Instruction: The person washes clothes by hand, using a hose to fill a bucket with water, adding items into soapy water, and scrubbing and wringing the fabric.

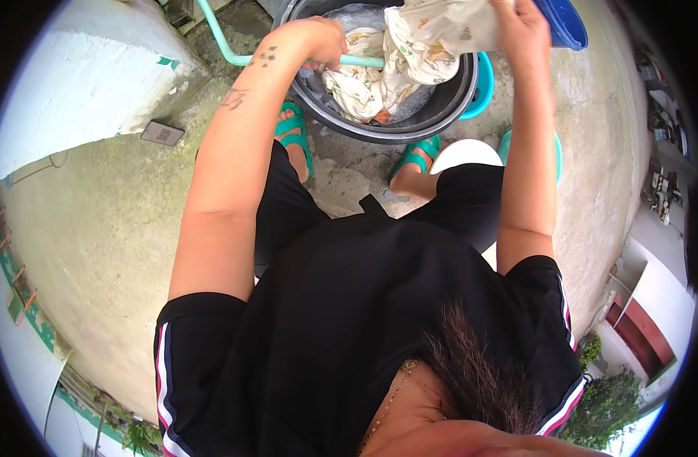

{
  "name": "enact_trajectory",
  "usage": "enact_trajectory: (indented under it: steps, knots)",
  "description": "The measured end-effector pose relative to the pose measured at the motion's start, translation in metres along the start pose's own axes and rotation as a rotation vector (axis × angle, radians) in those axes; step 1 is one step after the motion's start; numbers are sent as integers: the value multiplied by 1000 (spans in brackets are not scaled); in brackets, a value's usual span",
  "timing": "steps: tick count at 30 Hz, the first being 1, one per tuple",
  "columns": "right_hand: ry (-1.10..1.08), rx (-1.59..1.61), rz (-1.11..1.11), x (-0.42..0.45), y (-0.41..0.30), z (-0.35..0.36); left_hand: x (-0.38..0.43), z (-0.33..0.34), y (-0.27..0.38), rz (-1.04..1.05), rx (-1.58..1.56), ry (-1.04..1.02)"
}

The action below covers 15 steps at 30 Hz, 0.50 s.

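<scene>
A large black plastic tub [377,135] stands on the ground between my sandalled feet, holding water and a wet printed white cloth [354,97]. My left hand [324,43] is closed around a light-green hose [363,60] over the tub, its end pointing at the cloth. With my right hand [517,23] I grip one part of the cloth, which is lifted above the tub's right side and hangs down into it. The upper edge of the picture cuts off part of the raised cloth and of my right hand.
Right of the tub are a turquoise basin [485,94] and a blue bucket [563,23]. A round white lid or stool top [469,154] sits near my right foot. A card with a printed code [162,132] lies beside the white wall block [92,74] at left.
</scene>
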State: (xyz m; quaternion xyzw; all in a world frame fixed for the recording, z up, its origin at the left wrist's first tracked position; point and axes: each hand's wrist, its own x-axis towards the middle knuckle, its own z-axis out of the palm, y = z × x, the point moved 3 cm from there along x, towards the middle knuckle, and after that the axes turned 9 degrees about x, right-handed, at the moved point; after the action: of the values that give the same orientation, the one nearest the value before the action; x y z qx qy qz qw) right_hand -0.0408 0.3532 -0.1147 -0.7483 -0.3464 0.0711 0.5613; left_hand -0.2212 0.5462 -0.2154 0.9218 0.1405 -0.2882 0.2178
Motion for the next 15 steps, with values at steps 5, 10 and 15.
enact_trajectory:
  steps: [5,10,15]
  knots:
    - [-203,-184,112,-11,87,47,14,20,1,25,173,-73]
    - [-431,-611,90,-18,175,69,20,20,3,26,154,-31]
    - [-436,-920,353,-52,223,99,42,20,6,63,124,141]
